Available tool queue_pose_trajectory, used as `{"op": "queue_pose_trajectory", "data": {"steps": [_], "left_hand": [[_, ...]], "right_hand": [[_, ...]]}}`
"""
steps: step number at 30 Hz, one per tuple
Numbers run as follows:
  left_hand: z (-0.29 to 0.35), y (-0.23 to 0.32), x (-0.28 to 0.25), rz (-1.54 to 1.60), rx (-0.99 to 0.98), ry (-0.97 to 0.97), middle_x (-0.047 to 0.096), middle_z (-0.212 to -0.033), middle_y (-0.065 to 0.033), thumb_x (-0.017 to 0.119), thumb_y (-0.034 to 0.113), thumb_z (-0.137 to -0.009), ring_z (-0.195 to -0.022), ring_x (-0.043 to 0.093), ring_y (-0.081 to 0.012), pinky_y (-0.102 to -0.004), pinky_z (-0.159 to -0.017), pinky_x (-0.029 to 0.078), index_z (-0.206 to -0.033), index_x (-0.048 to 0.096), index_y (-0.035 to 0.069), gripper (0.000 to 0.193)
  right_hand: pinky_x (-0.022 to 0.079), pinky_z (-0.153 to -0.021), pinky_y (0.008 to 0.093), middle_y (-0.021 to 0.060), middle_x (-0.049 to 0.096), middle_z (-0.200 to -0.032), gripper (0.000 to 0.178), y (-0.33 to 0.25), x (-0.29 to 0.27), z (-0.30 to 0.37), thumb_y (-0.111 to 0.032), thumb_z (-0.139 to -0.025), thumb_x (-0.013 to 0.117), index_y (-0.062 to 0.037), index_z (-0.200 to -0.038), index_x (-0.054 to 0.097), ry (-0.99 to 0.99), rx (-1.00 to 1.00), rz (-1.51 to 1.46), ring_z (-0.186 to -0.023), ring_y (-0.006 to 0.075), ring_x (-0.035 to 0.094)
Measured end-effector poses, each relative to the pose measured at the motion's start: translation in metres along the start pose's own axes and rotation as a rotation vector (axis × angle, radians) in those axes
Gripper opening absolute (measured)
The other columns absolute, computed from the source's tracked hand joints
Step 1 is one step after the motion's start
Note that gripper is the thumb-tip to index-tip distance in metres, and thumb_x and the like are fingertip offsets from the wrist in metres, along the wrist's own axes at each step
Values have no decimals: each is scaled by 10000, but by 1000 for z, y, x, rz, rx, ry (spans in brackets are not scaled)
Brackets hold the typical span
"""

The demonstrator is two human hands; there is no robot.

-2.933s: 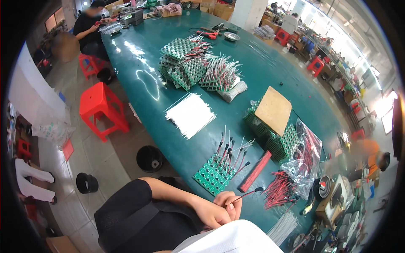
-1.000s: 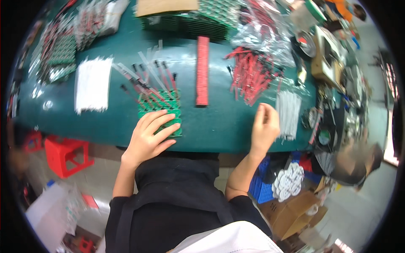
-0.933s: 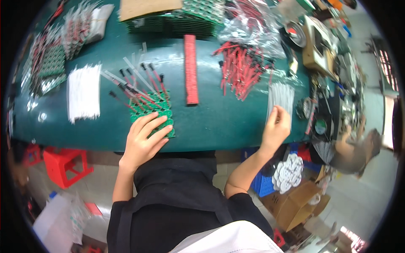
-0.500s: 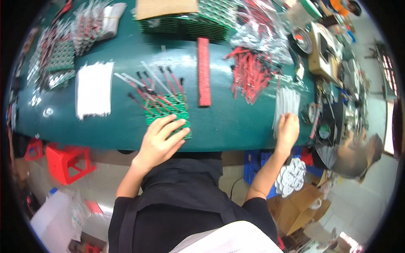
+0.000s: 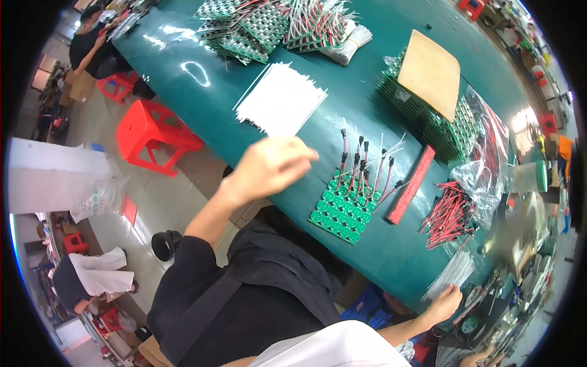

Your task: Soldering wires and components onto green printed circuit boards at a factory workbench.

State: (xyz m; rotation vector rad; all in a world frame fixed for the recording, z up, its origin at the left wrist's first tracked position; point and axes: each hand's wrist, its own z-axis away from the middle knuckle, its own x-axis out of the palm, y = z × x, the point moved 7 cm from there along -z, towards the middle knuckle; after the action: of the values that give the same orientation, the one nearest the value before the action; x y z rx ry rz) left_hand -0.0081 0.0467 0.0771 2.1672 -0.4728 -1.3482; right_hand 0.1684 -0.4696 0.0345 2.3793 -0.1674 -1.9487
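Observation:
My right hand (image 5: 445, 303) is closed at the near end of a bundle of thin translucent strips (image 5: 454, 273) at the table's right edge. My left hand (image 5: 272, 168) hovers at the near edge beside a stack of white strips (image 5: 282, 98); its fingers are smeared by motion. Between my hands lies a green circuit board panel (image 5: 343, 211), touched by neither hand. Red and black wire leads with black connectors (image 5: 365, 165) rise from its far side, a few translucent strips among them. Right of the panel lies a long red block (image 5: 411, 185).
Loose red wire leads (image 5: 449, 215) lie near a clear plastic bag (image 5: 486, 165). Stacked green boards (image 5: 416, 101) under a tan sheet (image 5: 431, 70) stand behind. More boards (image 5: 244, 30) lie at the far left. A red stool (image 5: 150, 137) stands by the table; another person (image 5: 92, 46) sits beyond.
The view has swung left. My left hand has come off the circuit board panel and moved left toward the white strips. My right hand stays at the translucent strips.

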Motion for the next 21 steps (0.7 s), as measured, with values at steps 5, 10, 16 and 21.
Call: {"op": "queue_pose_trajectory", "data": {"steps": [5, 10, 16, 21], "left_hand": [[-23, -67, -42, -227, -307, 112, 663, -837, -87, 647, 130, -873, -744, 655, -211, -326, -665, 517, -957, 687, 53, 121], [-42, -92, -27, -409, -379, -59, 658, -807, -88, 646, 213, -866, -749, 659, -248, -366, -673, 519, -875, 659, 58, 156], [-50, -110, -10, -557, -461, -184, 677, -816, -108, 663, 279, -824, -785, 675, -293, -400, -694, 531, -829, 655, 68, 211], [-53, -118, -2, -623, -442, -221, 689, -806, -126, 674, 257, -790, -785, 686, -306, -400, -714, 540, -815, 674, 66, 192]], "right_hand": [[479, -792, 458, 179, 625, -1018, 253, 7, 14, -3, -223, -960, 526, -23, -1062, 641, -58, 29, 26, -937, 372, 617], [484, -754, 465, 171, 579, -984, 216, 7, 3, 0, -184, -963, 530, -20, -1078, 608, 109, -17, -39, -896, 375, 605], [483, -744, 457, 167, 577, -981, 225, 8, 0, -1, -199, -983, 524, -8, -1054, 620, 87, -44, -54, -873, 372, 602], [484, -760, 439, 180, 618, -972, 265, 14, 3, -3, -218, -987, 526, 12, -1057, 636, 104, -53, -88, -884, 359, 619]]}}
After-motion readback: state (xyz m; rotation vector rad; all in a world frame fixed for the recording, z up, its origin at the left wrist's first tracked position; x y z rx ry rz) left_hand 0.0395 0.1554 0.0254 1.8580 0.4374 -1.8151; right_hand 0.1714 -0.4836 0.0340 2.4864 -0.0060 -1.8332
